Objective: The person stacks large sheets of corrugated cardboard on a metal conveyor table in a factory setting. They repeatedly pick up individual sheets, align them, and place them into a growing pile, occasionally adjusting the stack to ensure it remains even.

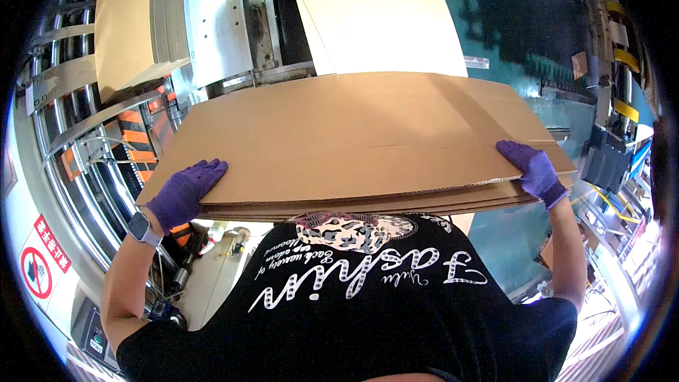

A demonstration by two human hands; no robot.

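1. Factory bay: teal floor [509, 240], steel roller rails [71, 120] at left.
2. Cardboard stack [353, 141] held flat at chest height, long axis left to right.
3. Left hand [185, 192], purple glove, closed over the stack's near-left corner.
4. Right hand [535, 170] clamps the near-right corner; equally near.
5. Beyond: pale sheet [375, 14] on a machine [226, 21].

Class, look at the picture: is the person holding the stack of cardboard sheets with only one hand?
No: the left hand grips the left edge of the cardboard stack and the right hand grips its right edge.
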